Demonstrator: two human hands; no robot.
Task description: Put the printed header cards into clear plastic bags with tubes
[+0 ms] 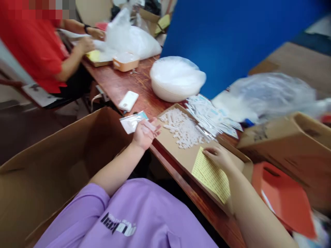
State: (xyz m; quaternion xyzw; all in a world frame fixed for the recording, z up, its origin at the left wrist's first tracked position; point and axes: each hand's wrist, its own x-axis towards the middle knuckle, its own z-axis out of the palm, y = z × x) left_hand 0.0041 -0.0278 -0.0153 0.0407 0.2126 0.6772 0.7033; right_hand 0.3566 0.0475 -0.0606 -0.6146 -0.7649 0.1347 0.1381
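Observation:
My left hand (pixel 145 132) is closed on a small clear plastic packet (pixel 131 122), held over the edge of a large open cardboard box (pixel 51 162) at my left. My right hand (pixel 218 156) rests on a yellow sticker sheet (pixel 210 175), fingertips pressed to its upper corner. The sheet lies in a shallow cardboard tray (pixel 181 155) that also holds a pile of small white plastic pieces (pixel 183 129). Beside the tray lies a heap of clear packets (pixel 209 115).
A white bowl under a plastic bag (pixel 176 77) and a white power bank (pixel 128 101) sit on the wooden table (pixel 116 82). A person in red (pixel 38 44) works at the far end. An orange bin (pixel 284 196) and another carton (pixel 289 148) stand at right.

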